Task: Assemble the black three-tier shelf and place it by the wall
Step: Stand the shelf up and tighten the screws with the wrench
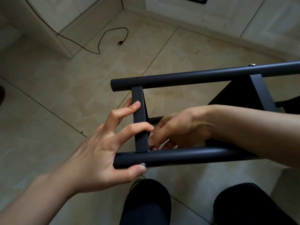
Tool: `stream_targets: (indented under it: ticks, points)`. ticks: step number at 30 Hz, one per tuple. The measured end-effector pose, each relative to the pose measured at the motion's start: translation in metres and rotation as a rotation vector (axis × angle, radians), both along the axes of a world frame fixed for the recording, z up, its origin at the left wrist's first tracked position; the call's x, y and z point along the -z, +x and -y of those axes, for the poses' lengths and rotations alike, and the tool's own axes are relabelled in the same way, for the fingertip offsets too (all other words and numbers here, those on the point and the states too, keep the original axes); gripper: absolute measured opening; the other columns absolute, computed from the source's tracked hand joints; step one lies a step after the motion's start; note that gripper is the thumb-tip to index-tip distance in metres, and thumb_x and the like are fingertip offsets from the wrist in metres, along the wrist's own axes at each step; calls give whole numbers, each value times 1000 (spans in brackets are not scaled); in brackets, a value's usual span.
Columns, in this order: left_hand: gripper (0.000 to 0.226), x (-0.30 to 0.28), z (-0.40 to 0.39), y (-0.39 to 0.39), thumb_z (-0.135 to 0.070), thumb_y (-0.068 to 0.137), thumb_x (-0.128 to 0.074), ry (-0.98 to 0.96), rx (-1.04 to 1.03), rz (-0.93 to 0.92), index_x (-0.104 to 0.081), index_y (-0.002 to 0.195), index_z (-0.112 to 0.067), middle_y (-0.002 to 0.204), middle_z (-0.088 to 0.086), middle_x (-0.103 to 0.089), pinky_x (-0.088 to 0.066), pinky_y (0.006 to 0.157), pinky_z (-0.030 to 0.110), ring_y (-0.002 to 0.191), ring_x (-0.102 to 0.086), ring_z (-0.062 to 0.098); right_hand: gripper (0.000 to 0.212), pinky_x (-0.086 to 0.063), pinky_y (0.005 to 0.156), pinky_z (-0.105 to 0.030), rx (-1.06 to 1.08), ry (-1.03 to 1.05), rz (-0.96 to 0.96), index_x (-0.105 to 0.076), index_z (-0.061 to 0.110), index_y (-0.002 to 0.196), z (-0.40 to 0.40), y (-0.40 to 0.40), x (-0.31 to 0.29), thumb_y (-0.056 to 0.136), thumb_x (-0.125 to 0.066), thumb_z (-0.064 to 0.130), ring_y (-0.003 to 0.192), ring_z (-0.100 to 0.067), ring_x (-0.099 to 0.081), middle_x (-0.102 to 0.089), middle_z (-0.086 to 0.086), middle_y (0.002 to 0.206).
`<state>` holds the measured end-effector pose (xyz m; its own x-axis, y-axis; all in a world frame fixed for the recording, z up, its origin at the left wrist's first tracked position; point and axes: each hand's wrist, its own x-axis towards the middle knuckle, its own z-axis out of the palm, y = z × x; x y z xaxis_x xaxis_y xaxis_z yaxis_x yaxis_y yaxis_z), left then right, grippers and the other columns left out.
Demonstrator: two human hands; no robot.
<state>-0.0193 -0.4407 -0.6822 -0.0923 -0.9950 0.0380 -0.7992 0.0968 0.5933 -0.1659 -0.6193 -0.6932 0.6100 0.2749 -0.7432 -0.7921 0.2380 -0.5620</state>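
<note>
- Tiled floor lies under our shelf frame, held above our knees.
- Our left hand grips the crossbar, thumb on the screw below it.
- Our right hand, beside the crossbar, curls inside; contents hidden.
- We should steady the joint while tightening.

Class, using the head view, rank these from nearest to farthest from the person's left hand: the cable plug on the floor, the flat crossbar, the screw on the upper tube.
1. Flat crossbar: the left hand has its fingers curled round it.
2. Screw on the upper tube: far right, above the hand.
3. Cable plug: on the floor, top of view.
</note>
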Motion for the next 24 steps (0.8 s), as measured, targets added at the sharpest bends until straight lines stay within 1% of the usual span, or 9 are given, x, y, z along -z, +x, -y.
stream_targets:
  ticks: [3,5,7,12,14,16,18,21,24]
  points:
    - [65,0,2,0,-60,76,-61,-5,8,-2,-40,136,-48,158,-20,-12,-33,109,37,154,-14,12,10,-53,77,-29,4,-13,8,-68,18,90,0,2,0,93,-61,24,79,-13,-64,-67,1,83]
    - [65,0,3,1,-61,76,-61,-8,10,0,-40,136,-49,157,-22,-11,-33,108,36,154,-14,11,10,-55,72,-26,18,-18,15,-65,16,93,-2,3,2,96,-58,22,77,-11,-65,-67,1,83]
    - [65,-1,3,0,-61,76,-61,-6,8,1,-39,136,-50,157,-23,-11,-34,106,34,154,-15,11,13,-55,70,-25,31,-13,19,-65,16,89,-3,3,3,97,-56,20,75,-11,-64,-66,0,82]
    - [64,-1,3,0,-61,76,-61,-15,11,0,-40,136,-51,157,-24,-10,-33,106,30,154,-14,8,10,-53,76,-29,-5,-24,18,-69,17,90,2,0,-3,93,-61,24,81,-13,-63,-67,-1,89]
    - [64,-1,2,0,-61,76,-61,-13,9,-3,-40,136,-50,157,-22,-12,-32,106,30,154,-13,8,10,-54,70,-25,8,-47,1,-67,15,92,-1,2,-2,94,-60,23,76,-12,-62,-65,-1,87]
    - [64,-1,3,0,-60,76,-61,-11,6,-5,-40,136,-50,157,-22,-12,-33,105,29,154,-13,7,12,-53,62,-21,28,-73,-3,-63,12,101,-6,4,0,97,-58,21,72,-11,-61,-63,-2,84]
    - [65,-1,3,0,-60,76,-61,-9,4,0,-40,136,-49,157,-22,-12,-33,104,29,153,-14,7,14,-53,63,-21,24,-81,6,-61,12,107,-7,6,1,97,-57,21,74,-12,-60,-62,-2,86]
    - [64,-1,3,0,-60,76,-61,-10,10,2,-41,136,-49,157,-22,-12,-32,106,29,153,-15,8,12,-52,72,-26,-2,-50,10,-67,15,92,-1,2,-2,94,-60,24,77,-12,-61,-65,-1,86]
    - [63,-1,3,0,-60,76,-61,-10,10,-12,-41,135,-50,157,-22,-12,-32,107,30,153,-16,9,11,-53,73,-27,-25,-51,1,-69,17,85,3,0,-4,91,-64,25,76,-11,-63,-66,1,84]
